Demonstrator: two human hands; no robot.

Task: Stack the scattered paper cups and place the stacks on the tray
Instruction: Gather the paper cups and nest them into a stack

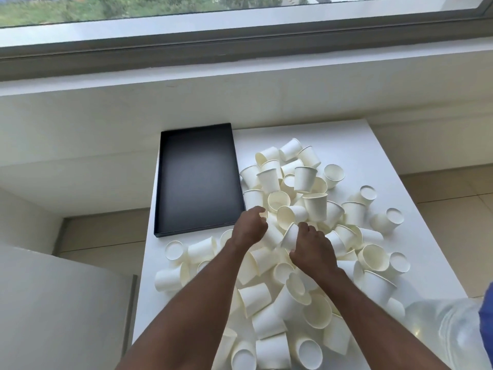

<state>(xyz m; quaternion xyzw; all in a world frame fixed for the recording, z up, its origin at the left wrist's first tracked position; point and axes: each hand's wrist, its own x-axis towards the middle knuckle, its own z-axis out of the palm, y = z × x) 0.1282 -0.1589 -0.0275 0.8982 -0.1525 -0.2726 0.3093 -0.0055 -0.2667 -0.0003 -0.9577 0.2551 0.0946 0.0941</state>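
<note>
Mid-frame, the right hand (pixel 312 249) grips one paper cup (pixel 290 237) by its wall. The left hand (pixel 249 225) curls into the heap of cups (pixel 316 206); whether it holds one I cannot tell. Better to line the mouths up and squeeze lightly. The tray (pixel 197 177), upper left, holds nothing.

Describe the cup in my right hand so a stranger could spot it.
Find the black tray on the white table. Right of it lies a pile of paper cups. The cup is the tilted one the right hand grips.
</note>
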